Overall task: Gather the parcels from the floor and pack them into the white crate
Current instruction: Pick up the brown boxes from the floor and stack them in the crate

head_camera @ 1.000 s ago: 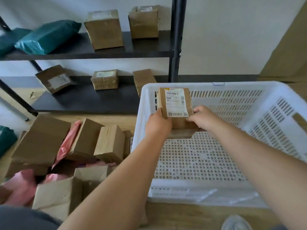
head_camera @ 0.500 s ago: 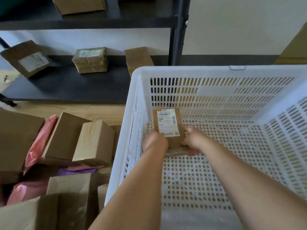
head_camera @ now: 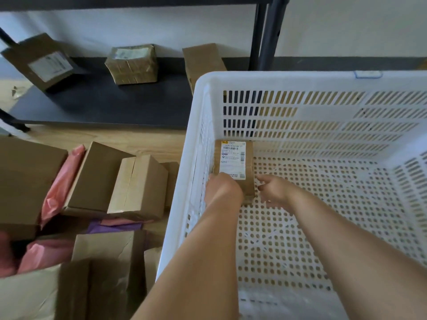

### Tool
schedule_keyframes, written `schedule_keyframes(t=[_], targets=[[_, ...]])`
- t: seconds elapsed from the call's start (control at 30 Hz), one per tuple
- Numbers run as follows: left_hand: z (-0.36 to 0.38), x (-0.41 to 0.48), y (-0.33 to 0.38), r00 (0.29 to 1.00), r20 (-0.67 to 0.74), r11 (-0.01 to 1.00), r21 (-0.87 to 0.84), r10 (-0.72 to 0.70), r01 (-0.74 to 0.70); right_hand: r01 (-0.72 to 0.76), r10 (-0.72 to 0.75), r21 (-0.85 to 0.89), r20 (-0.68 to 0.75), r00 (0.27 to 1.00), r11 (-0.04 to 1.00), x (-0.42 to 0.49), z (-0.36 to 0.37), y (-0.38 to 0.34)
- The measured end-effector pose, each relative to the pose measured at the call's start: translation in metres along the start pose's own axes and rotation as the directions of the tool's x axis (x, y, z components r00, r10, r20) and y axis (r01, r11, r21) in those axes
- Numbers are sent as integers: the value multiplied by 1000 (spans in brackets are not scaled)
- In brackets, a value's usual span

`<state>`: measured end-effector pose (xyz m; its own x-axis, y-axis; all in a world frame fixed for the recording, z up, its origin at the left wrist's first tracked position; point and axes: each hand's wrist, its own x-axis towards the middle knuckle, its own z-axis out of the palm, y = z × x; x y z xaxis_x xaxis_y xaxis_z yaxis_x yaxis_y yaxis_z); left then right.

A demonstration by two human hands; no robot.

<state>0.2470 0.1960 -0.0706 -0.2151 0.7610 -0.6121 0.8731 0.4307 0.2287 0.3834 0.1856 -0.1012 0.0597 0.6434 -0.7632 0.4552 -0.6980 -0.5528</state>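
A small brown parcel (head_camera: 233,162) with a white shipping label lies on the perforated floor of the white crate (head_camera: 300,82), tucked into its far left corner. My left hand (head_camera: 223,189) rests on the parcel's near left edge, fingers curled over it. My right hand (head_camera: 273,189) sits just right of the parcel, fingers spread and off the box. The rest of the crate floor is bare. A heap of brown parcels (head_camera: 136,185) and pink mailer bags (head_camera: 61,183) lies on the wooden floor left of the crate.
A dark low shelf (head_camera: 111,105) runs behind the heap and carries three cardboard boxes (head_camera: 131,63). A black shelf post (head_camera: 268,31) stands behind the crate's far left corner. A purple mailer (head_camera: 113,227) shows between the floor parcels.
Both hands lowered the labelled parcel from above the crate down into its far left corner. My right hand has come off it; the view tilted down and closer.
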Motion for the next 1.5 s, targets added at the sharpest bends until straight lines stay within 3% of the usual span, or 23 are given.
schedule_keyframes(t=[0.23,0.3,0.37,0.47,0.67,0.77,0.87,1.0,1.1,1.27,1.4,1.5], targets=[[-40,-58,4,981,-131,920,-349,142,-180,110,-72,117,-288,955,987,-42,-12,-34],[-56,-82,0,935,-237,878,-344,263,-334,184,-122,154,-345,931,971,-58,-16,-45],[-74,-106,-11,843,-407,808,-323,352,-493,279,-196,182,-373,907,943,-79,-14,-58],[-96,-129,-41,682,-663,781,-232,309,-579,374,-275,174,-422,864,911,-113,-3,-82],[-118,-152,-129,658,-739,842,-257,146,-475,515,-408,168,-429,806,841,-181,50,-118],[-115,-159,-185,697,-716,839,-358,35,-409,579,-488,147,-397,777,802,-212,92,-124],[-110,-158,-238,728,-670,850,-461,-144,-256,640,-588,63,-333,737,766,-233,141,-126],[-107,-152,-282,778,-564,820,-561,-276,-115,620,-603,-6,-243,760,785,-234,212,-119],[-101,-151,-315,793,-520,833,-553,-319,-28,555,-557,-60,-142,818,830,-222,258,-102],[-89,-144,-377,756,-332,736,-617,-564,278,396,-395,-170,39,918,902,-205,310,-71],[-81,-138,-387,847,-114,745,-546,-519,383,332,-307,-218,140,941,918,-199,335,-60],[-82,-135,-376,857,-70,721,-579,-510,382,296,-243,-278,210,947,914,-199,345,-55]])
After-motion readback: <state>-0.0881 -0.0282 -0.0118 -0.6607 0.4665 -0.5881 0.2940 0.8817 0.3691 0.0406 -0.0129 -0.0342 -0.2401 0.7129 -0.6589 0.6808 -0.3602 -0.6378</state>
